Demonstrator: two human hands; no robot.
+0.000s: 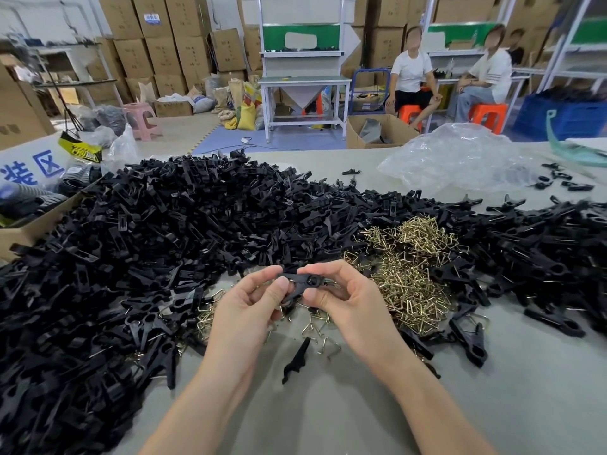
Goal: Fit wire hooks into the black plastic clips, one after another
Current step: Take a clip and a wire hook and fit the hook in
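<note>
Black plastic clip [303,281] pinched at both ends (palms up) by left hand [251,302] and right hand [345,298] fingers.

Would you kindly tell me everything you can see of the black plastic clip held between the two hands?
The black plastic clip is a slim, elongated piece of matte black plastic with a round hole near its middle. It lies roughly level, held up above the grey table. The left hand pinches its left end and the right hand pinches its right end, so both tips are hidden. Whether a wire hook is already seated in it cannot be told.
</note>
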